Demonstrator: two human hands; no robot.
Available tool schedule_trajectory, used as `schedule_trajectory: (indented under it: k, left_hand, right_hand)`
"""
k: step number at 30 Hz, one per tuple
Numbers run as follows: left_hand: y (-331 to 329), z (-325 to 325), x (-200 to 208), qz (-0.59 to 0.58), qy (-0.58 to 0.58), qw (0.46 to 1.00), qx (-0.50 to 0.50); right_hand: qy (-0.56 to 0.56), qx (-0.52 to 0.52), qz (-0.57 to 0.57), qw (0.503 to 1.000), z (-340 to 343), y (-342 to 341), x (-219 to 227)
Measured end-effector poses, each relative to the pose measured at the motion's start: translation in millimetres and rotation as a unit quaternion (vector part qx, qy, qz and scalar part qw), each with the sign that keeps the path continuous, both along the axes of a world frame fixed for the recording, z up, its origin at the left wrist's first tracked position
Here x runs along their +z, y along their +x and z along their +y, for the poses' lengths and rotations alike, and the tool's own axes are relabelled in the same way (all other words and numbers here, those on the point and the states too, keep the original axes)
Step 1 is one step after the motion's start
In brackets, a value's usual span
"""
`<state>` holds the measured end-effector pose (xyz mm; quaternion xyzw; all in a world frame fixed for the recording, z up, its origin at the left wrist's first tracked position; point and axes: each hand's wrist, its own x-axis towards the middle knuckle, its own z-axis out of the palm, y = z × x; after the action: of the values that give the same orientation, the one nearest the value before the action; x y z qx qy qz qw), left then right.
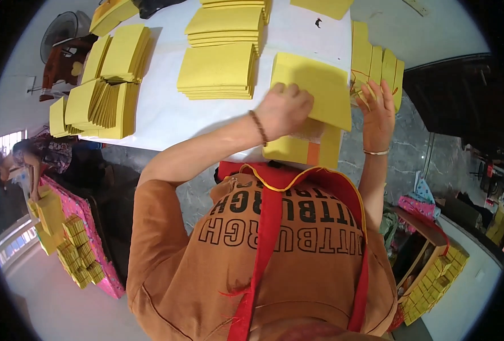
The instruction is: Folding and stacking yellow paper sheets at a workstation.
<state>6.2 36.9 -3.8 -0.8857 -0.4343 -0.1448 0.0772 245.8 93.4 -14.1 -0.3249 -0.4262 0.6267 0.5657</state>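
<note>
Two yellow papers are seen directly before the person, overlapping at the near edge of the white table (161, 105). The upper paper (323, 94) is laid aslant: its longer visible axis is run from left to right, with the right end brought nearer the person than the left. Part of the lower paper (289, 149) is covered by it; the exposed part is stretched sideways along the table edge, and is marked by one orange strip (313, 153), pointed away from the person, and one pale patch (307, 133).

The left hand (287, 108) is laid over the near left part of the upper paper, its fingers curled under and nearly closed; the fingertips are hidden, so whether the paper is pinched cannot be told. The right hand (379, 111) is raised to the right of the papers, fingers loosely spread and pointed away from the person, with nothing seen in its grasp. One bracelet is worn on each wrist.

Three stacks of yellow paper (218, 68) can be counted in a column at the middle of the table. Four yellow bundles (376, 62) are lined up by the right edge. More yellow piles (124, 54) are grouped at the left; their number cannot be counted surely, since they are overlapped. One yellow sheet (323, 7) is cut off by the upper frame edge.
</note>
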Motion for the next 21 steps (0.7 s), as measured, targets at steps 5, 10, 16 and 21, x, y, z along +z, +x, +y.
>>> schedule_trajectory:
  k: [5, 10, 16, 21]
  left_hand:
    - [-93.9, -10.9, 45.7, -0.048, 0.106, 0.988, 0.102]
    - [-166.9, -12.9, -27.7, 0.084, 0.012, 0.977, 0.197]
    - [-168.8, -3.4, -31.4, 0.117, -0.028, 0.971, 0.209]
    - [-151.9, -17.1, -65.2, 0.189, -0.07, 0.951, 0.233]
  right_hand:
    - [-0.027, -0.094, -0.07, 0.993, -8.5, 20.7, -5.8]
    - [-0.086, -0.106, -0.075, 0.988, -15.9, 16.1, -26.8]
    - [-0.059, -0.081, -0.171, 0.98, -24.5, 3.8, -26.9]
    - [-0.067, -0.092, -0.208, 0.972, -34.4, 5.5, -37.9]
